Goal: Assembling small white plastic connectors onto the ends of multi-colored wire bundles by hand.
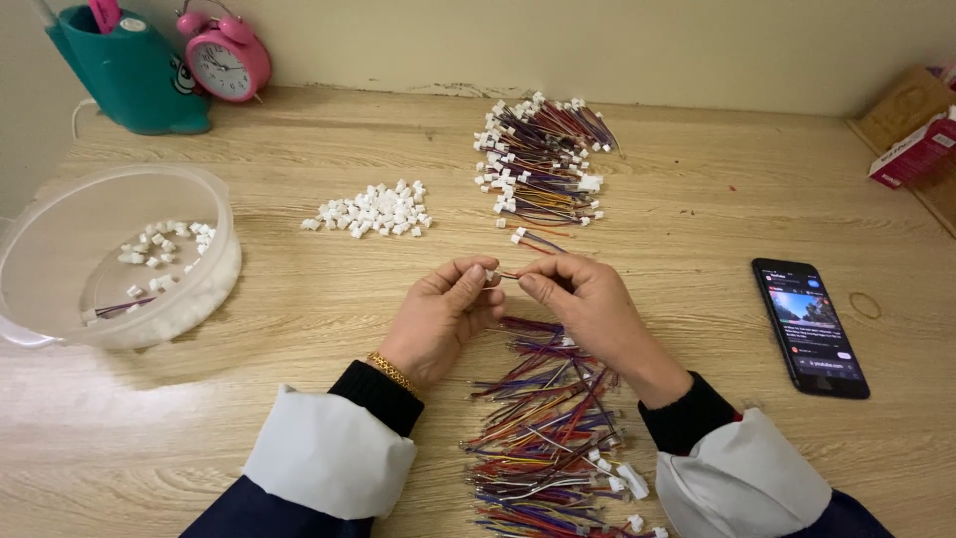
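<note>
I see the wooden table (697, 219) filling the frame, with a clear plastic tub (214, 289) at the left edge and a heap of coloured wire leads (548, 428) at lower centre. Just above that heap my left hand (438, 314) and right hand (588, 299) meet, fingertips pinched together on a small white connector (491, 274) whose thin wire (510, 275) runs sideways toward the right hand.
</note>
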